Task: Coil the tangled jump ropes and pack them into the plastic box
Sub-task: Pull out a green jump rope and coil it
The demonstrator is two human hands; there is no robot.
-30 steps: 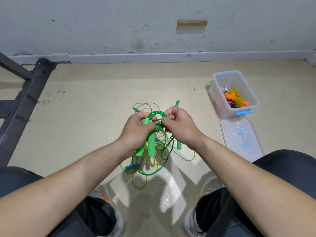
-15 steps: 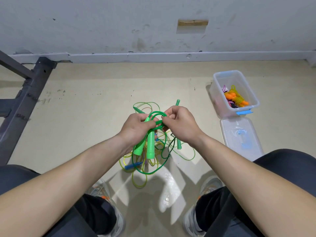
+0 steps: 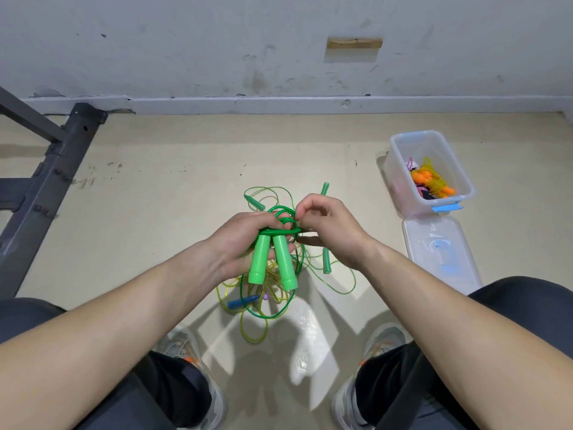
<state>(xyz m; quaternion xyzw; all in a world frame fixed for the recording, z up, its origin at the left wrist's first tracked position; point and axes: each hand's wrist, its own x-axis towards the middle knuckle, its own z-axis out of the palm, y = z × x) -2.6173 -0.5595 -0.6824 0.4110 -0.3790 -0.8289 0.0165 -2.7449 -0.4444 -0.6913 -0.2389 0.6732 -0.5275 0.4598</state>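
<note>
My left hand (image 3: 237, 243) grips a green jump rope (image 3: 273, 259) by the tops of its two bright green handles, which hang side by side with the cord looped above them. My right hand (image 3: 331, 231) pinches that green cord just right of the loops. Below both hands a tangle of ropes (image 3: 279, 293) lies on the floor: thin green and yellow cords, darker green handles and a blue handle. The clear plastic box (image 3: 400, 169) stands open at the right with orange-handled and pink ropes inside.
The box's clear lid (image 3: 440, 252) with blue clips lies flat on the floor in front of the box. A dark metal frame (image 3: 46, 187) runs along the left. A wall with a baseboard (image 3: 279, 103) is ahead. My knees and shoes fill the bottom.
The two green handles have swung down to hang parallel from my left hand. My right hand has lifted slightly and pinches the cord higher, tightening the loops.
</note>
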